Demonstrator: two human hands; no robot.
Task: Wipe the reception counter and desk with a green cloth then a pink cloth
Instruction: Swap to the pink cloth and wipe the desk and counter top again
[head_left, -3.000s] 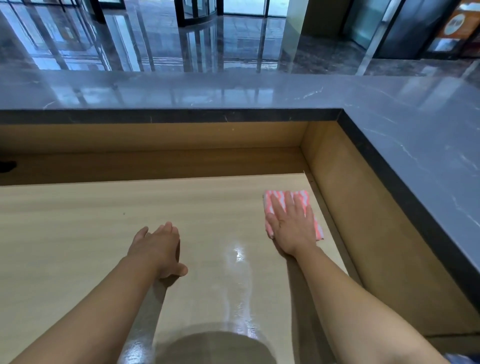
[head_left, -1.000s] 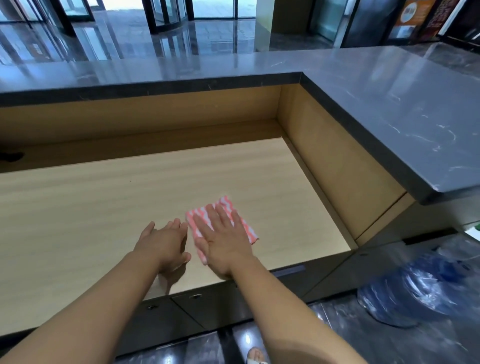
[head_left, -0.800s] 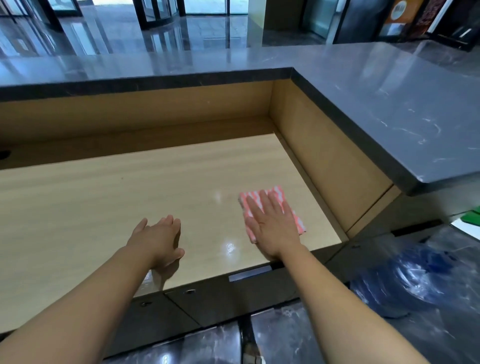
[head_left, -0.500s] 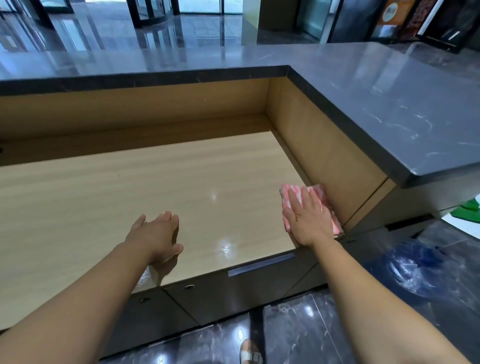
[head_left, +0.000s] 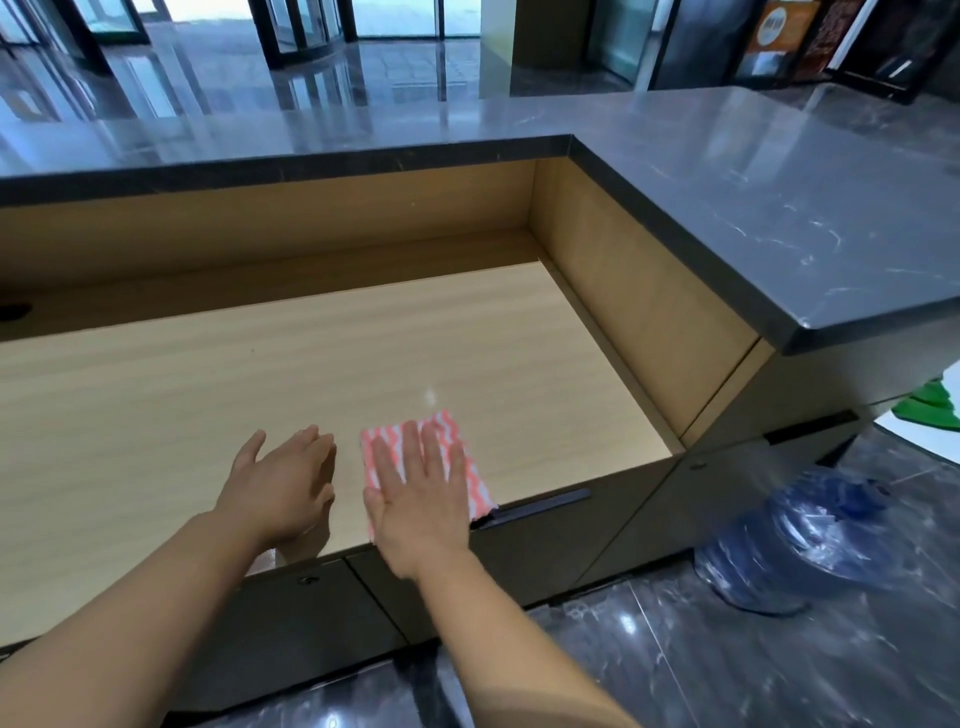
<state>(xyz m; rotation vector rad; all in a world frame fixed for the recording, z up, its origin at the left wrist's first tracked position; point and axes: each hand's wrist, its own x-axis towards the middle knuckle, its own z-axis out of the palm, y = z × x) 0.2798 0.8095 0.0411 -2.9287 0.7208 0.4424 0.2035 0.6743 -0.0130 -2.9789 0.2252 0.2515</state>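
Observation:
A folded pink and white striped cloth lies on the light wooden desk, at its front edge. My right hand presses flat on the cloth with straight fingers and covers most of it. My left hand rests on the desk just to the left of the cloth, fingers relaxed. The dark grey marble reception counter wraps round the desk at the back and the right. Something green, perhaps the green cloth, shows at the far right edge behind the counter.
Wooden walls rise from the desk to the counter at the back and right. Dark drawer fronts with a handle sit below the desk's front edge. A blue plastic water bottle lies on the glossy dark floor at the right.
My right hand has slid the pink cloth left from the desk's right front corner to the middle of the front edge, next to my left hand. The left hand has stayed in place.

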